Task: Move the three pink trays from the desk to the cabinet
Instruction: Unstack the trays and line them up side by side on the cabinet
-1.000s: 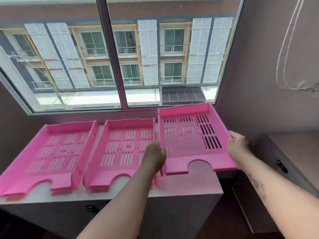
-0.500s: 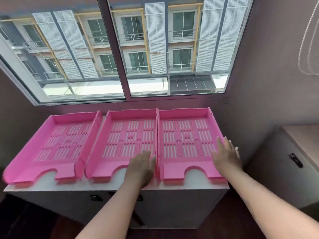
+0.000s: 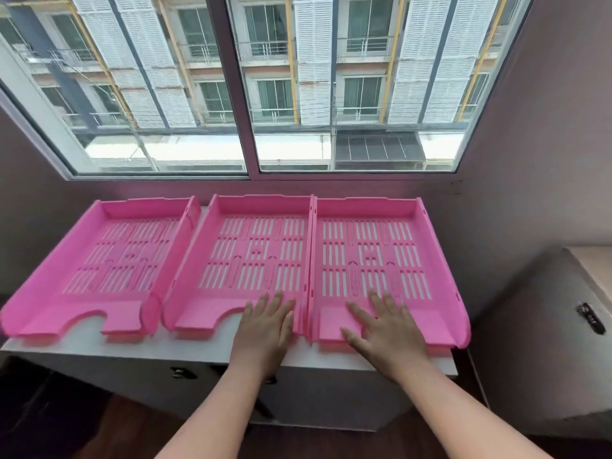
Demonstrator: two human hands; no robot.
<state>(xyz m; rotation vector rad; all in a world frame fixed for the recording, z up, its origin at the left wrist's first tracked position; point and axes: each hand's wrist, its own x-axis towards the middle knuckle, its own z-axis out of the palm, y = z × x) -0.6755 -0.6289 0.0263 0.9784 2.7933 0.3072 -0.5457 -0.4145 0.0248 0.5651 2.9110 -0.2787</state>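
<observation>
Your left hand lies palm down with its fingers extended and held close together, pointing away from you. Your right hand also lies palm down, its fingers spread apart and the thumb angled toward the left hand. Neither hand grips anything. Both forearms are bare and reach forward from the lower edge of the view, converging slightly toward the hands.

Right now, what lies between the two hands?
In the head view, the touching side walls of the middle pink slotted plastic tray and right pink tray run between left hand and right hand.
</observation>
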